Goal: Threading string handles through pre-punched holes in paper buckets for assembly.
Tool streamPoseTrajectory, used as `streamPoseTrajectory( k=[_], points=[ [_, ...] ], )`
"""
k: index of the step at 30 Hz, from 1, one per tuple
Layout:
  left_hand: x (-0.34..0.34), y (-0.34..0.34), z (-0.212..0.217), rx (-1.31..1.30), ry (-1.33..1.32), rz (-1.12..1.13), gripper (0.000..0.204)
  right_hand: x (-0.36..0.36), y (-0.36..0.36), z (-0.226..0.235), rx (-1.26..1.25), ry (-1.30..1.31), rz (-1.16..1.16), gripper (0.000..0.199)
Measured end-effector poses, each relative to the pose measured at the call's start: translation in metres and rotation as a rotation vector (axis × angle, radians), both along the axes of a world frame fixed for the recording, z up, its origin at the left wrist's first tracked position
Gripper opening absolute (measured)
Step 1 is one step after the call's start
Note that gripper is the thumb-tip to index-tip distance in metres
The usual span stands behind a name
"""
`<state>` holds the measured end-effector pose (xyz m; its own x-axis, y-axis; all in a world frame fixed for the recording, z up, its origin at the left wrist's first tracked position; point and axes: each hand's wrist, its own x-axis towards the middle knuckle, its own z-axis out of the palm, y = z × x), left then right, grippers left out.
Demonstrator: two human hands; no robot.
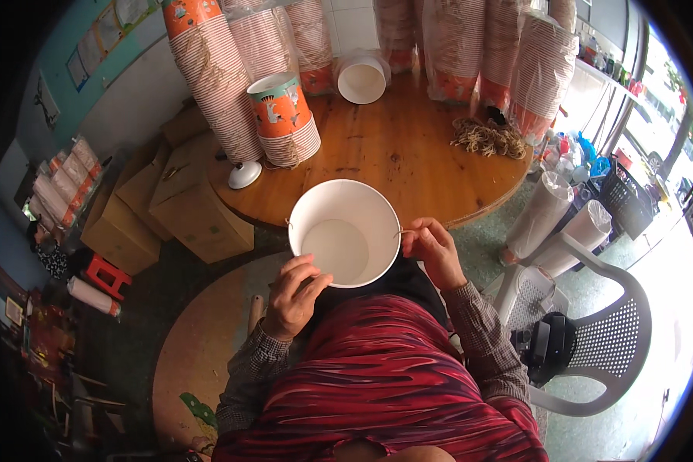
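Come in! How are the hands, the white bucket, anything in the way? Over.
Left fingers against white bucket; right fingers pinching cord at its side. Bucket open end up, seemingly empty. Stacked buckets beyond on table, not in the way.

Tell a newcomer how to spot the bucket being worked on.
Find the round wooden table. At its near edge in the view, a white-lined bucket is between the left hand and right hand. Unlike the stacked buckets behind, it alone is in hand, a thin cord at its right rim.

The sleeves [485, 335] are checked grey-brown, the garment [385, 362] red with dark wavy streaks.
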<state>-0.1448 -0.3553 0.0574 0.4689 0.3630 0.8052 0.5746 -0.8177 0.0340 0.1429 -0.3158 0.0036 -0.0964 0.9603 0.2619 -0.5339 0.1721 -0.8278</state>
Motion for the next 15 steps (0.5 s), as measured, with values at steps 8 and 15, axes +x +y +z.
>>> streamPoseTrajectory(
  k=[8, 15],
  points=[
    [0.001, 0.000, 0.000, -0.017, 0.005, -0.007, 0.024, -0.015, -0.008, 0.020, 0.100, -0.179, -0.184, 0.013],
    [-0.001, 0.003, -0.004, -0.033, -0.030, -0.006, 0.025, -0.026, -0.001, 0.009, -0.091, -0.009, -0.091, 0.012]
  ],
)
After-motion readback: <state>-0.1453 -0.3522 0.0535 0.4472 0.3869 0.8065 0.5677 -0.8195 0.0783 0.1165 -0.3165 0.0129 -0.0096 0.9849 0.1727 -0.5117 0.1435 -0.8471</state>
